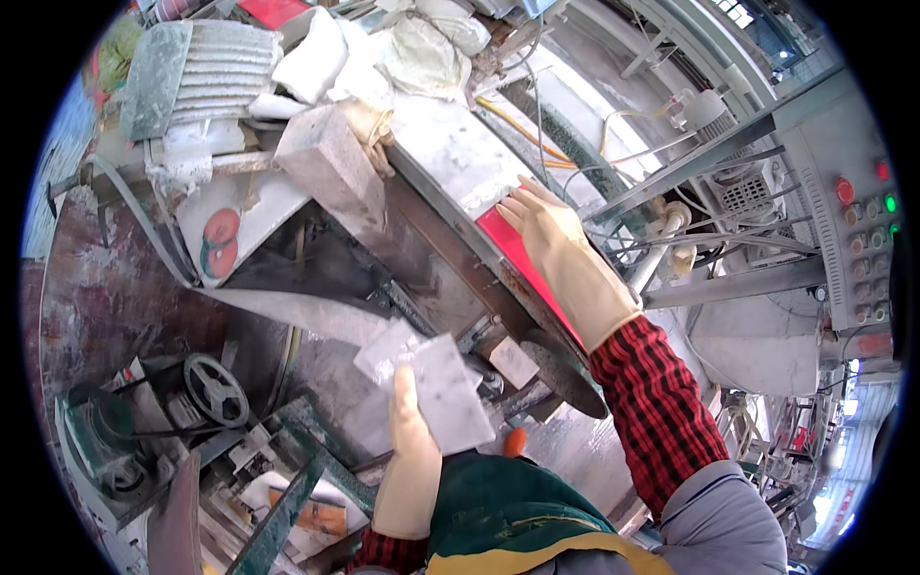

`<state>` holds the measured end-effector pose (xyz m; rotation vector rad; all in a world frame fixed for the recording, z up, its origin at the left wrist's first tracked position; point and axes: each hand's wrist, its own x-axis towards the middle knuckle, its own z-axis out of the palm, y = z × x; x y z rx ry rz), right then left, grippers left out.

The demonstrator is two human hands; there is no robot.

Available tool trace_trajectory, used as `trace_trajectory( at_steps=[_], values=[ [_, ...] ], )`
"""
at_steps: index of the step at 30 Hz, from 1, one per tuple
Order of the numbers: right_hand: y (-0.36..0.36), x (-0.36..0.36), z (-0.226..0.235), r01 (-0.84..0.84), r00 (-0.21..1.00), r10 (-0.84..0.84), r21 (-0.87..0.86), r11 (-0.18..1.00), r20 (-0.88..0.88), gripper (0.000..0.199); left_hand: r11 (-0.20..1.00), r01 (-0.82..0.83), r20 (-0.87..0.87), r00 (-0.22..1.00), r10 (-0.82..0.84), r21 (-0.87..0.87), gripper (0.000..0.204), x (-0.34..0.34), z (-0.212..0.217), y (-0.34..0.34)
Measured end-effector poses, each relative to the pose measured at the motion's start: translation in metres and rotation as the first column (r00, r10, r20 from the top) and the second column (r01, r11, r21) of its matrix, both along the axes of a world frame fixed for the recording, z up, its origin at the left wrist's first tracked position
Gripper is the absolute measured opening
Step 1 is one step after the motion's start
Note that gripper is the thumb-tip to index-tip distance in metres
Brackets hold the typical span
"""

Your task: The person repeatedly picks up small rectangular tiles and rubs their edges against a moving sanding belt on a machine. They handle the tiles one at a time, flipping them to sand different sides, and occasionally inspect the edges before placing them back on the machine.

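My left hand (pixel 414 470), in a cream rubber glove, grips a pale grey, square stone tile (pixel 455 398) with the thumb on top. A second pale piece (pixel 385 347) shows at the tile's far left corner; whether it is also in my grip I cannot tell. My right hand (pixel 561 254), gloved alike, reaches forward with its fingers stretched out over the red strip (pixel 537 271) along a long machine bed. Its fingertips lie near a white, wet-looking surface (pixel 450 144). Nothing shows in that hand.
A dark disc-shaped part (pixel 565 376) stands at the bed's near end, close to my right forearm. A small block (pixel 514 362) sits beside it. A handwheel (pixel 216 390) and motor stand at left. A button panel (pixel 858 220) is at right, and a ribbed motor (pixel 225 72) stands behind.
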<state>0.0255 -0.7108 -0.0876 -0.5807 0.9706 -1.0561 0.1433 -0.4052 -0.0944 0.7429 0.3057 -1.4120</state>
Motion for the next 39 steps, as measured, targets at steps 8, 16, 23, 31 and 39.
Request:
trace_trajectory(
  at_steps=[8, 16, 23, 31, 39],
  values=[
    [0.16, -0.005, 0.076, -0.576, 0.651, 0.489, 0.042, 0.816, -0.581, 0.038, 0.992, -0.089, 0.391, 0.913, 0.117, -0.089, 0.062, -0.014, 0.029, -0.071],
    [0.086, -0.049, 0.064, 0.02, 0.922, 0.028, 0.12, 0.993, -0.386, 0.027, 0.938, -0.34, 0.466, 0.841, 0.274, 0.062, 0.067, 0.011, 0.032, -0.062],
    [0.025, -0.008, 0.008, 0.163, 0.971, -0.149, 0.062, 0.985, -0.189, 0.033, 0.94, -0.324, 0.314, 0.908, 0.277, 0.109, 0.073, 0.025, 0.003, 0.015],
    [-0.004, -0.018, -0.009, -0.065, 0.905, 0.086, 0.064, 0.996, -0.416, 0.046, 0.923, -0.22, 0.242, 0.959, 0.145, 0.316, 0.067, 0.012, -0.013, 0.044],
    [0.048, -0.023, 0.012, 0.147, 0.988, -0.152, 0.134, 0.98, 0.023, 0.046, 0.992, -0.129, 0.098, 0.987, 0.128, 0.0, 0.061, 0.0, -0.012, 0.024]
  ],
)
